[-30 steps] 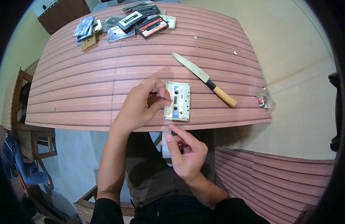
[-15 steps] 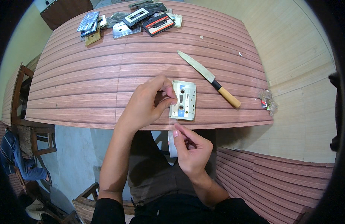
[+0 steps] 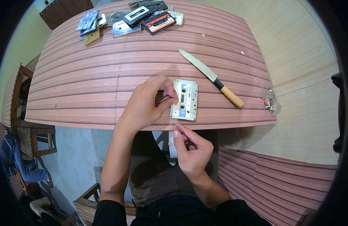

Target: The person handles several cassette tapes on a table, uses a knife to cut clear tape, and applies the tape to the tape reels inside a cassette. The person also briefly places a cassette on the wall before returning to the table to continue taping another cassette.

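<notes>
A white audio cassette with a blue-striped label lies flat near the table's front edge. My left hand is pinched at the cassette's left edge. From its fingertips a thin clear strip of tape seems to run down toward my right hand. Just below the table edge, my right hand grips a roll of clear tape, partly hidden by the fingers. To the right of the cassette lies a knife with a pale wooden handle, its tip pointing away from me.
Several cassettes lie heaped at the table's far side, with stacked plastic cases beside them. A crumpled clear wrapper sits at the right edge, by the wall. Another person's jeans-clad leg shows at lower left.
Both hands keep nearly the same pose. The view has shifted very slightly; cassette, knife and tape roll stay in place relative to the hands.
</notes>
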The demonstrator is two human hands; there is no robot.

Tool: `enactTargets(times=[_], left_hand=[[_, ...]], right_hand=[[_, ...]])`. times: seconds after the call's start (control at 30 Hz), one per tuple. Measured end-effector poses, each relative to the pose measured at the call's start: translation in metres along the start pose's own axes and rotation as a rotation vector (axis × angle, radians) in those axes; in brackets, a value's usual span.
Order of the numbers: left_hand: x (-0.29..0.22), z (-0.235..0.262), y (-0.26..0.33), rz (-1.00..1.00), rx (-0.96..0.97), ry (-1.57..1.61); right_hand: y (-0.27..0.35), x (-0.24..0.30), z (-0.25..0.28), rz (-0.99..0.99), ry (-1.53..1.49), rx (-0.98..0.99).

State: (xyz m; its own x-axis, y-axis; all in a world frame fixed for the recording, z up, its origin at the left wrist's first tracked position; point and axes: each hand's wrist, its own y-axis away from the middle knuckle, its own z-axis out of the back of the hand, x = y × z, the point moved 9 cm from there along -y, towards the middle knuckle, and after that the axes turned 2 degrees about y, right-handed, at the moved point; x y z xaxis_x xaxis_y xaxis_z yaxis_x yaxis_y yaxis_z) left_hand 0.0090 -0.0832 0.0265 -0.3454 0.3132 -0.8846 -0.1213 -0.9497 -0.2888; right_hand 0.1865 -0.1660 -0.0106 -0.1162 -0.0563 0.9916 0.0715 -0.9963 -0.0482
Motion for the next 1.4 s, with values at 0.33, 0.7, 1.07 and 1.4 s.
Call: enactTargets(times=[0.33, 0.7, 1.07, 1.4], left_hand=[[0.002, 0.0, 0.0, 0.024, 0.002, -0.021], [-0.005, 0.005, -0.004, -0.074, -0.044, -0.111], [0.01, 0.001, -0.005, 0.133, -0.028, 0.106], [-0.03, -0.015, 0.02, -0.093, -0.118, -0.315]], right_hand=[[0.0, 0.003, 0.0, 0.028, 0.034, 0.005], [0.0, -0.002, 0.001, 0.027, 0.003, 0.008], [0.0, -0.003, 0.004, 0.022, -0.002, -0.043], [0.004, -0.005, 0.015, 0.018, -0.021, -0.025]])
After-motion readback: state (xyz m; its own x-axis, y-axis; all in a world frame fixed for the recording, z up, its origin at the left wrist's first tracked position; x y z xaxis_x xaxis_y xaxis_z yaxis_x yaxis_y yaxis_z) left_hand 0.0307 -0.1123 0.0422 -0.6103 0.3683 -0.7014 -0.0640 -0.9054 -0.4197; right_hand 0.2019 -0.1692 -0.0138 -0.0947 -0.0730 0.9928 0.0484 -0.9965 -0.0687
